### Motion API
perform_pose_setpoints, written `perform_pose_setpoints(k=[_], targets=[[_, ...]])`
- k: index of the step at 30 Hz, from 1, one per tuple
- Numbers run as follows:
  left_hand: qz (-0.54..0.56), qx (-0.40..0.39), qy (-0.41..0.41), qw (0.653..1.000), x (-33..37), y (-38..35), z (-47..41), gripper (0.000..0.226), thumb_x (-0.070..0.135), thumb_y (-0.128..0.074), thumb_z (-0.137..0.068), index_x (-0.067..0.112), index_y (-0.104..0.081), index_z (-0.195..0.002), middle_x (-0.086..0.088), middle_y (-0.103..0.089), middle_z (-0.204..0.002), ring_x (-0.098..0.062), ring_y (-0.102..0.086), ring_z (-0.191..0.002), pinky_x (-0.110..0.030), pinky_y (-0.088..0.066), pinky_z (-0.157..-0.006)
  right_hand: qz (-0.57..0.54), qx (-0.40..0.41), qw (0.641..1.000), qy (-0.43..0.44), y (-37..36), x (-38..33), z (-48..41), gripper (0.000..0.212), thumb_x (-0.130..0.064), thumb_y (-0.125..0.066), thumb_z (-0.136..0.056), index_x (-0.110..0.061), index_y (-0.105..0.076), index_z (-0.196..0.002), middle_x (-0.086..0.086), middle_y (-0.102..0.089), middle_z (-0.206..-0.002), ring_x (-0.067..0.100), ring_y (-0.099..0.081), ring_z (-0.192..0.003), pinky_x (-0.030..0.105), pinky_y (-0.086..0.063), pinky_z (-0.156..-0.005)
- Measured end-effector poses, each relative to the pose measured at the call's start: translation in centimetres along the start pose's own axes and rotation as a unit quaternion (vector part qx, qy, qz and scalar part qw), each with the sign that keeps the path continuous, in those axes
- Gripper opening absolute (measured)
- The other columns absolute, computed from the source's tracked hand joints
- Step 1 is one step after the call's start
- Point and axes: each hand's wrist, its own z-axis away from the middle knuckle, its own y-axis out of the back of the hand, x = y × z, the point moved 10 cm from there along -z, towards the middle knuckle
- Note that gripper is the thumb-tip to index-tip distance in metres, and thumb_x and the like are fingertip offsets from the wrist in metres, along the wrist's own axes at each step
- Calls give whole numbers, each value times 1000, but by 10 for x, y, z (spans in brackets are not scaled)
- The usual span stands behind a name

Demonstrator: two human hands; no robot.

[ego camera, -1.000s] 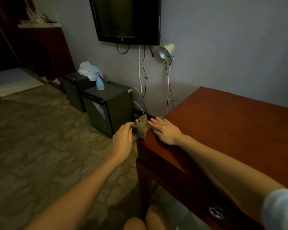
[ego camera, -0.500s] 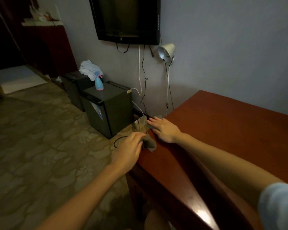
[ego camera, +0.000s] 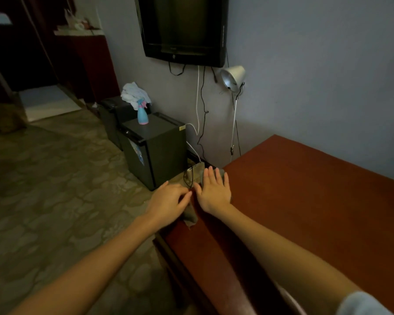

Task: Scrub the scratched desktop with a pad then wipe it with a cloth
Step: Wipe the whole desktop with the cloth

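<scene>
A grey cloth (ego camera: pixel 190 215) lies on the left end of the red-brown desktop (ego camera: pixel 305 201), hanging partly over the edge. My right hand (ego camera: pixel 214 192) lies flat on the cloth with fingers straight and spread, pressing it onto the wood near the far corner. My left hand (ego camera: pixel 168 203) is at the desk's left edge with its fingertips on the cloth's hanging part; whether they pinch it is hidden. No scrub pad is in view.
A small dark fridge (ego camera: pixel 155 151) with a blue spray bottle (ego camera: pixel 142 114) stands left of the desk against the wall. White cloths (ego camera: pixel 134 94) sit on a black box behind it. A lamp (ego camera: pixel 233 76), cables and a wall TV (ego camera: pixel 182 28) are above. A power strip (ego camera: pixel 195 172) lies on the floor.
My left hand came back in to the desk's edge next to my right hand, and the cloth now lies flatter along the edge. The camera view shifted slightly.
</scene>
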Motion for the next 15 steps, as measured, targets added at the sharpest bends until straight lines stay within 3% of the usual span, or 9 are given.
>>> perform_pose_setpoints(k=[2,3,5,7,10,13,15], targets=[[-1,5,25,1000,0,-1,-10,19,30,-48,-96,23,-65,-93,6,-57,-89,-14,-58,-86,-25,-43,-75,-80,-43,995,-31,-4,-1,-2,65,-50,-12,-100,-11,1,-152,6,9,-160,21,12,-147,40,7,-118],[5,5,48,999,-6,-4,-16,17,28,-49,-96,22,-64,-98,5,-57,-94,-15,-59,-87,-26,-44,-72,-115,-63,991,-33,-5,-1,1,63,-47,-12,-101,-12,0,-152,5,9,-160,19,11,-147,39,3,-118],[27,-5,107,994,-21,-10,-27,20,25,-48,-97,18,-61,-111,-1,-57,-107,-18,-59,-97,-31,-48,-80,-99,-67,993,-3,0,-3,14,57,-40,-14,-103,-15,-5,-153,3,5,-161,17,4,-147,38,-6,-116],[27,-56,152,986,-29,-28,-36,28,24,-41,-99,13,-56,-121,-7,-57,-118,-24,-58,-106,-37,-48,-90,-10,-21,999,45,12,-3,30,53,-36,-18,-103,-17,-12,-153,1,-7,-160,19,-9,-146,38,-16,-111],[20,-131,167,977,-22,-59,-44,36,24,-29,-103,6,-57,-115,-15,-61,-118,-29,-59,-106,-37,-46,-87,73,36,992,100,28,-3,46,49,-36,-28,-102,-19,-29,-148,3,-35,-148,26,-33,-132,37,-28,-102],[30,-126,173,976,-19,-71,-51,38,24,-26,-103,5,-57,-114,-16,-62,-118,-31,-59,-106,-37,-46,-86,109,71,985,115,42,-4,40,44,-35,-32,-100,-18,-42,-140,5,-46,-133,27,-42,-121,36,-31,-96],[42,-110,174,978,-20,-70,-53,37,24,-28,-103,5,-58,-115,-15,-63,-116,-30,-60,-106,-38,-47,-87,104,89,983,123,38,-7,23,51,-38,-24,-98,-13,-44,-138,8,-48,-133,29,-44,-123,38,-33,-100]])
